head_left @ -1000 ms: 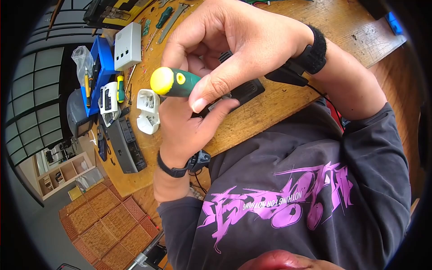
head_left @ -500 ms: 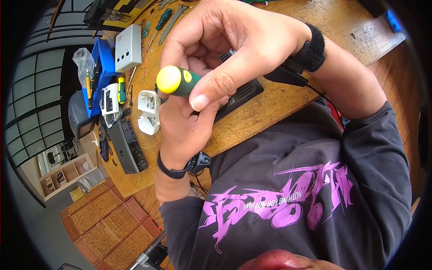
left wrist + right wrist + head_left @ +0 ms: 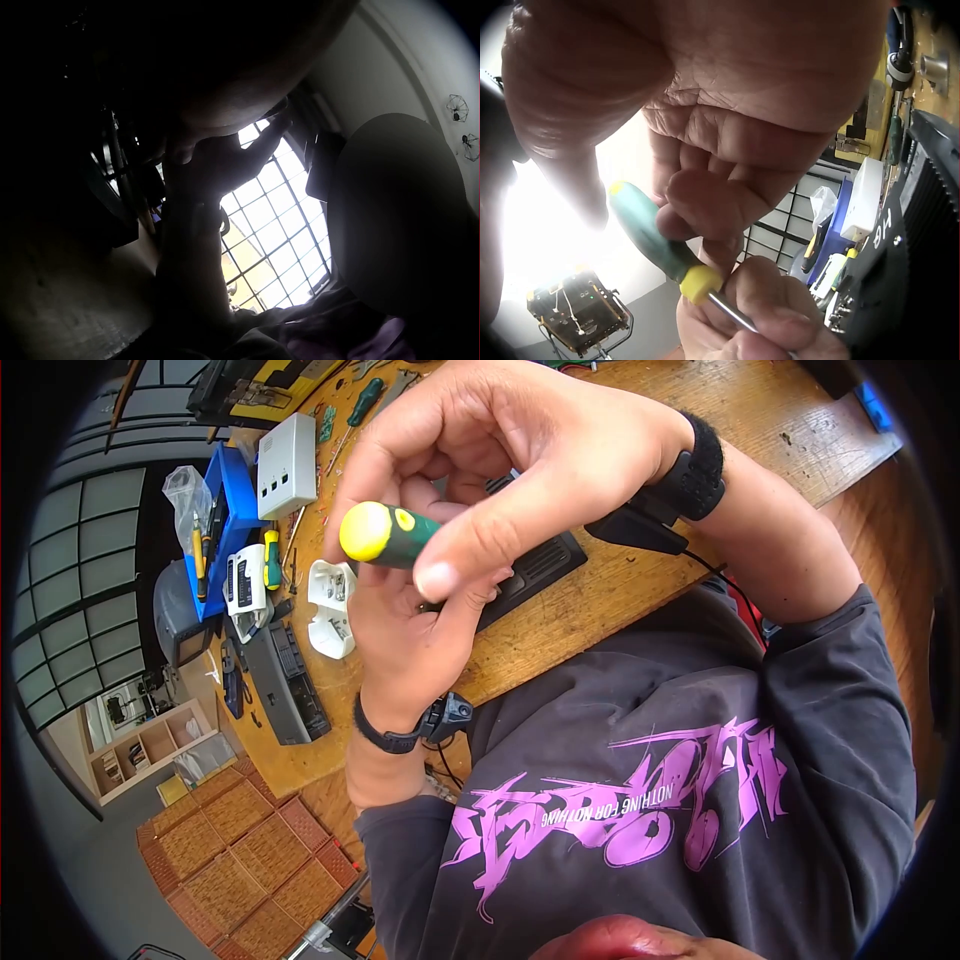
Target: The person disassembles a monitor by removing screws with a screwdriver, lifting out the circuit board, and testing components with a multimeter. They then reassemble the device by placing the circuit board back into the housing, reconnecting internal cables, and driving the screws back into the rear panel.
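My right hand [image 3: 540, 470] holds the green-and-yellow screwdriver [image 3: 412, 540] by its handle, between the thumb and curled fingers, with the yellow butt toward the head camera. Below it in the head view is my left hand [image 3: 405, 650], its fingertips partly hidden. The right wrist view shows the left fingers [image 3: 776, 311] pinching the metal shaft [image 3: 731, 309] just beyond the yellow collar; the screwdriver tip is hidden. A black slotted device [image 3: 545, 568] lies on the table under the hands. The left wrist view is very dark, with a hand [image 3: 217, 169] silhouetted against a window.
Left of the hands stand a white tray of small metal parts [image 3: 328, 628], a grey-black casing [image 3: 285, 685], a white device [image 3: 245, 585], a blue bin [image 3: 232, 510] and a white box [image 3: 287, 465]. Another screwdriver [image 3: 367, 402] lies at the far side.
My left thumb, stretched out over the black device a second ago, has drawn in beneath the right hand. The right fingers have spread a little to the left, and the handle has shifted slightly.
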### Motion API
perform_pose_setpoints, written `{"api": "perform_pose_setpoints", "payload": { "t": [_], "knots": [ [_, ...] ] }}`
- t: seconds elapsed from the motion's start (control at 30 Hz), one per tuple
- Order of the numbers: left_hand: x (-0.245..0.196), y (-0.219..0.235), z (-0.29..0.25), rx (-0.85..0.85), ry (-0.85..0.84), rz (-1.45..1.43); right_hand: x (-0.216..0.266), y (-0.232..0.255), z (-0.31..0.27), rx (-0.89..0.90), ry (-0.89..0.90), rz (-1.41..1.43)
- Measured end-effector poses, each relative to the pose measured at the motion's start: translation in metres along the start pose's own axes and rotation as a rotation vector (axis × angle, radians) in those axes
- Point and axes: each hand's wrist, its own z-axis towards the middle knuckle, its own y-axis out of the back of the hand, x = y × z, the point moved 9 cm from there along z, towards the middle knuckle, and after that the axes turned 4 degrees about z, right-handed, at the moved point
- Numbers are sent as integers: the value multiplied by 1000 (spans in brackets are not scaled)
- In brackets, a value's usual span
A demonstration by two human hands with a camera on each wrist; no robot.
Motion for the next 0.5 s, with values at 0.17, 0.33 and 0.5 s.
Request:
{"api": "perform_pose_setpoints", "payload": {
  "t": [0.17, 0.33, 0.5],
  "knots": [
    [-4, -8, 3, 92, -42, -94, 0, -1, -1, 141, -163, 146],
    [0, -8, 2, 121, -44, -64, 5, -4, 0, -207, -296, -6],
    [-3, -11, 3, 157, -25, -52, -17, 6, -6, -51, -243, 74]
  ]
}}
